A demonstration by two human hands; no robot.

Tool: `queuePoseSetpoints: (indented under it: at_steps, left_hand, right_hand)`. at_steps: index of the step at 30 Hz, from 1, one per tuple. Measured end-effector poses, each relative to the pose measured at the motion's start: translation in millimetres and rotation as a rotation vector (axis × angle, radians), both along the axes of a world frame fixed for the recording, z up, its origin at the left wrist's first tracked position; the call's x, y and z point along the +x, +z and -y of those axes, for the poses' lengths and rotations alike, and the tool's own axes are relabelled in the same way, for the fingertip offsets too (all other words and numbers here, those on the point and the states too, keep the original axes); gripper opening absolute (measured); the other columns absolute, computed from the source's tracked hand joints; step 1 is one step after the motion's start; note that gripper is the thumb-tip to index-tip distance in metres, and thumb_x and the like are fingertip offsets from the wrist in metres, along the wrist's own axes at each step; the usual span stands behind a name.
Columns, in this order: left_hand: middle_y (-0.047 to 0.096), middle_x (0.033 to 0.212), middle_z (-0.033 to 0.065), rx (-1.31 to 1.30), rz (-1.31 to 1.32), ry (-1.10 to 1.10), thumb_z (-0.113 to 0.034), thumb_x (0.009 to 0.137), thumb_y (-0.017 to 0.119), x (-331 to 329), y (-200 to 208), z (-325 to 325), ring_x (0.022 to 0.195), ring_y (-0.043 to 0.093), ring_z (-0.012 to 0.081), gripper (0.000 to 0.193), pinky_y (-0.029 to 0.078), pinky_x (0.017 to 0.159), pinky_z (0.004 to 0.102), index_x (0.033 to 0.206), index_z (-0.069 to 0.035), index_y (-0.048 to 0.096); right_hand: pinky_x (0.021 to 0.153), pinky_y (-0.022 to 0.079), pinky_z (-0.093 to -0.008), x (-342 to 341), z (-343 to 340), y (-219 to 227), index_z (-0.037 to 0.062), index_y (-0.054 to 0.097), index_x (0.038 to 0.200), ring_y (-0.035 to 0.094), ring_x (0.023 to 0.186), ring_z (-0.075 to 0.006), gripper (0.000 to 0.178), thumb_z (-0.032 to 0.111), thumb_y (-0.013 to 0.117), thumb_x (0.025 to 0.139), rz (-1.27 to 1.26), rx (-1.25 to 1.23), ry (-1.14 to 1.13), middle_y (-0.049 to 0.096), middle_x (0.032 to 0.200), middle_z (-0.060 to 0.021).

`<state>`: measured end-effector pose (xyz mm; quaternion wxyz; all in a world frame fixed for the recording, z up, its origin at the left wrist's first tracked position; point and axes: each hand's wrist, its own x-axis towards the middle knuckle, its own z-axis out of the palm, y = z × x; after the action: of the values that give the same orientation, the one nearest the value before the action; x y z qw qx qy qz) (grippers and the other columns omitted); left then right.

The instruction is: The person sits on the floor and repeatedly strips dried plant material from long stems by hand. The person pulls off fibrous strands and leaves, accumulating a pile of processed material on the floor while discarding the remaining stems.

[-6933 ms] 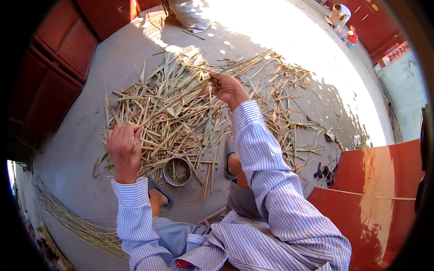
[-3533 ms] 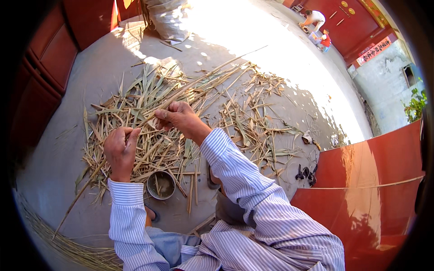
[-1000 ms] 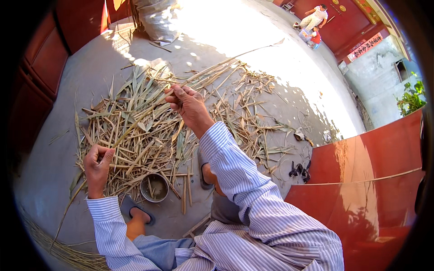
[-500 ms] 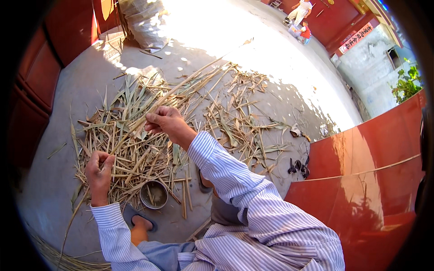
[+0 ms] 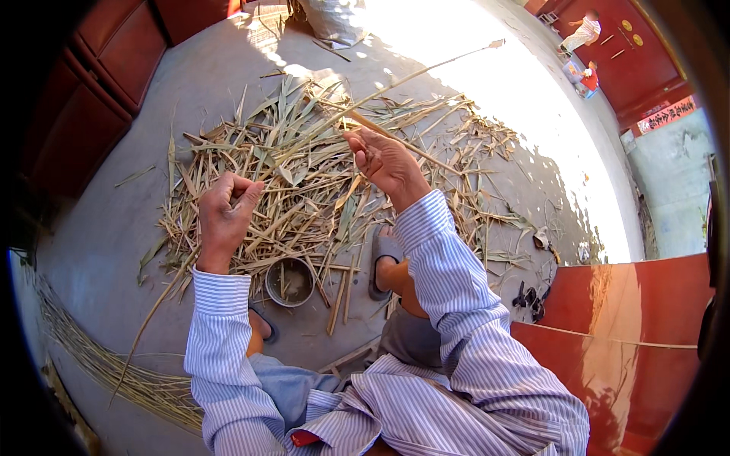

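Note:
My left hand is closed around a long, thin dry reed stalk. Its tip reaches far up to the right, and its lower end trails down past my left wrist. My right hand is just right of the stalk, fingers curled in a pinch on a brown strip of dry leaf sheath. The fingers partly hide that strip. Beneath both hands spreads a heap of dry leaves and peeled husks.
A round metal bowl with bits in it stands between my sandalled feet. A bundle of long stalks lies at the lower left. Red panels stand at right, a white sack at the back. Two people are far off.
My right hand has come off the stalk and moved right, now pinching a brown sheath strip. My left hand still grips the stalk. The view has shifted, showing more of the bundle at left.

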<state>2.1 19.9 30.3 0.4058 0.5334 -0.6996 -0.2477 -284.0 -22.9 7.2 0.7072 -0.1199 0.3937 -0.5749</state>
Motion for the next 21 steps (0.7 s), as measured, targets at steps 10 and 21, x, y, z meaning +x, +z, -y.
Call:
queuePoseSetpoints:
  at_steps: [10, 21]
  left_hand:
    - [0.06, 0.071, -0.0018, 0.341, -0.129, -0.091, -0.016, 0.087, 0.072, 69, -3, -1, 0.063, 0.051, 0.0042, 0.019, 0.042, 0.057, 0.0216, 0.081, -0.002, 0.061]
    - [0.057, 0.068, 0.004, -0.021, -0.048, -0.063, -0.018, 0.086, 0.073, -10, -8, -4, 0.062, 0.051, 0.0132, 0.022, 0.042, 0.058, 0.0299, 0.079, -0.001, 0.06]
  right_hand:
    - [0.053, 0.048, -0.0158, -44, 14, 7, 0.0011, 0.059, 0.111, 0.053, 0.066, -0.0043, 0.021, 0.017, 0.057, 0.098, -0.107, -0.3, -0.118, 0.063, 0.094, -0.0045]
    - [0.059, 0.053, -0.0195, -2, -8, 15, 0.0043, 0.062, 0.101, 0.065, 0.074, -0.0085, 0.021, 0.024, 0.063, 0.094, -0.177, -0.307, -0.052, 0.068, 0.093, -0.0058]
